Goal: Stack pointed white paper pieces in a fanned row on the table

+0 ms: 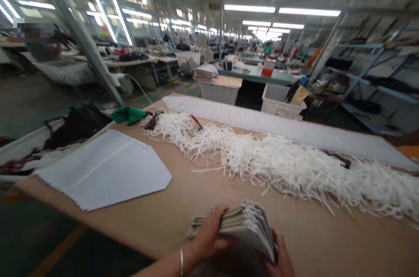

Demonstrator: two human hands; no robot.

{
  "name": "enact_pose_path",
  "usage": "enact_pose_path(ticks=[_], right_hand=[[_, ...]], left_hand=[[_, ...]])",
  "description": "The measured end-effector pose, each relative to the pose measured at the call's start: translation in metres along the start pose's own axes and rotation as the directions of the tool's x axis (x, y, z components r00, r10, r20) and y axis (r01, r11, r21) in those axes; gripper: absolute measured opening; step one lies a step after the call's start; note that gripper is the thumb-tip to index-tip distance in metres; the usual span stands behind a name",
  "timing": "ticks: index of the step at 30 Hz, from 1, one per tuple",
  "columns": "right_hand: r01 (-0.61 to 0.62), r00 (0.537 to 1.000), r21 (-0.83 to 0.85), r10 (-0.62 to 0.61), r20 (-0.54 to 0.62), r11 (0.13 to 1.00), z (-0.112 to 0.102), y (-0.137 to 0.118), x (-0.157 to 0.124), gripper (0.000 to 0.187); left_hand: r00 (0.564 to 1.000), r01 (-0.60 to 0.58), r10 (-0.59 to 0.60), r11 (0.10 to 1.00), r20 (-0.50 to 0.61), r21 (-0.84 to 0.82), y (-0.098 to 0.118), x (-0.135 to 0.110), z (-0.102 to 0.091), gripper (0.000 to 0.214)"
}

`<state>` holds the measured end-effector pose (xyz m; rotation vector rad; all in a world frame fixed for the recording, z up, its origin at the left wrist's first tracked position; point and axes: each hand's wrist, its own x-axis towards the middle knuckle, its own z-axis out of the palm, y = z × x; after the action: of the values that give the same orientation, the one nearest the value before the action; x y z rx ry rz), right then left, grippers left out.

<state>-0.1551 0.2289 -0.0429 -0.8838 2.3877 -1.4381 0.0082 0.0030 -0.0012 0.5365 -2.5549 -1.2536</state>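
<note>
A thick stack of white fabric pieces [244, 229] is sitting at the near edge of the brown worktable [183, 207], right at the bottom of the view. The left hand [209, 235] is grasping it from the left, fingers curling over the top layers, a bangle [181, 260] showing on the wrist. The right hand [282, 259] is cupping the stack's lower right corner, gripping it from beneath. Just beyond, a long heap of white fabric strips [281, 163] is trailing across the table. To the left, a flat pointed white panel [104, 170] is lying well apart from the stack. Further back, a long ribbed white sheet [278, 126] is running along the far edge, with a green cloth [128, 114] near the left corner.
</note>
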Motion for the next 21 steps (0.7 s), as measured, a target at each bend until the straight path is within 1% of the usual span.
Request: enact_pose_path(ticks=[1,2,3,4,6,7,9,11,13,14,15,17,18,19,21], right_hand=[[-0.014,0.999,-0.004,0.014,0.038,1.000,0.002,0.009,-0.003,0.066],[0.011,0.995,-0.007,-0.010,0.095,1.000,0.005,0.017,-0.005,0.070],[0.022,0.992,-0.006,-0.021,0.122,1.000,0.007,0.023,-0.006,0.066],[0.024,0.992,-0.013,-0.022,0.125,1.000,0.009,0.026,-0.006,0.057],[0.047,0.994,-0.060,-0.041,0.097,0.997,0.010,0.028,-0.004,0.046],[0.062,0.995,-0.090,-0.055,0.078,0.994,0.009,0.026,-0.004,0.045],[0.092,0.994,-0.134,-0.084,0.063,0.987,0.004,0.024,-0.004,0.049],[0.124,0.990,-0.150,-0.112,0.089,0.981,0.002,0.024,-0.008,0.060],[0.162,0.983,-0.142,-0.147,0.113,0.976,0.002,0.025,-0.011,0.069],[0.182,0.979,-0.134,-0.168,0.114,0.974,0.003,0.026,-0.012,0.068],[0.198,0.976,-0.121,-0.185,0.112,0.973,0.005,0.025,-0.011,0.064],[0.201,0.976,-0.096,-0.191,0.105,0.975,0.005,0.021,-0.008,0.051],[0.190,0.978,-0.092,-0.180,0.101,0.978,0.004,0.018,-0.006,0.047],[0.176,0.981,-0.092,-0.166,0.101,0.980,0.001,0.015,-0.004,0.046],[0.151,0.984,-0.091,-0.141,0.109,0.984,-0.005,0.009,-0.003,0.052]], left_hand=[[0.999,-0.036,0.036,0.999,0.023,0.003,0.001,0.000,0.000,0.090],[0.998,-0.060,0.060,0.998,0.032,0.014,0.001,0.001,0.001,0.088],[0.996,-0.080,0.079,0.996,0.038,0.030,0.002,0.004,0.002,0.080],[0.996,-0.080,0.078,0.996,0.033,0.042,0.002,0.008,0.003,0.067],[0.997,-0.065,0.064,0.997,0.037,0.039,0.002,0.015,0.004,0.048],[0.998,-0.058,0.057,0.998,0.036,0.035,0.002,0.016,0.004,0.042],[0.998,-0.050,0.049,0.998,0.034,0.030,0.001,0.016,0.002,0.043],[0.998,-0.061,0.060,0.998,0.033,0.032,-0.002,0.013,0.003,0.055],[0.993,-0.114,0.112,0.993,0.041,0.042,-0.003,0.009,0.010,0.068],[0.988,-0.150,0.147,0.987,0.046,0.051,-0.003,0.009,0.015,0.068],[0.983,-0.182,0.179,0.981,0.047,0.061,-0.002,0.010,0.020,0.062],[0.978,-0.208,0.206,0.975,0.033,0.080,0.004,0.015,0.026,0.044],[0.978,-0.208,0.207,0.974,0.022,0.085,0.008,0.018,0.027,0.038],[0.977,-0.211,0.211,0.974,0.010,0.085,0.013,0.020,0.025,0.037],[0.969,-0.244,0.246,0.967,-0.016,0.067,0.023,0.020,0.017,0.049]])
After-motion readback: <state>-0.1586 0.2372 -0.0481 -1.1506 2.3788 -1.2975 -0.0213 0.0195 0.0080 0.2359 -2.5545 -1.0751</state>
